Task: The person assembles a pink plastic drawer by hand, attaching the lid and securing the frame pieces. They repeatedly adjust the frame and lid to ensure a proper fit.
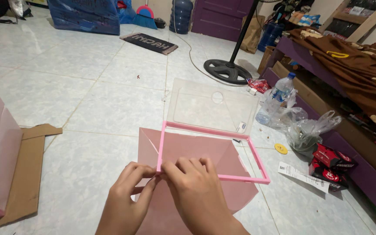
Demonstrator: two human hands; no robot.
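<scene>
Where the near left corner of the thin pink rectangular plastic frame [214, 152] meets the folded translucent pink plastic sheet [188, 152], both hands are closed in a pinch. The left hand [129, 191] is curled from the left side, its fingertips pressed on the frame corner and on the sheet edge below it. The right hand [192, 185] is bent over the same corner from above, the fingers closed on the frame bar. The frame is held low over the pale tiled floor [79, 87], directly in front of the person, and a clear flat plastic panel with a round hole [214, 109] is attached along its far side.

The piece is judged to be light, since it is carried by fingertips only. The frame bars look thin and only moderately stiff, so some twisting can be expected if one corner alone is gripped; a hold on two corners or on both long bars is considered safer. The pink sheet seems flexible and smooth, perhaps slippery, and may crease if pressed hard. The clear panel seems more brittle and is better supported by its edges.
</scene>
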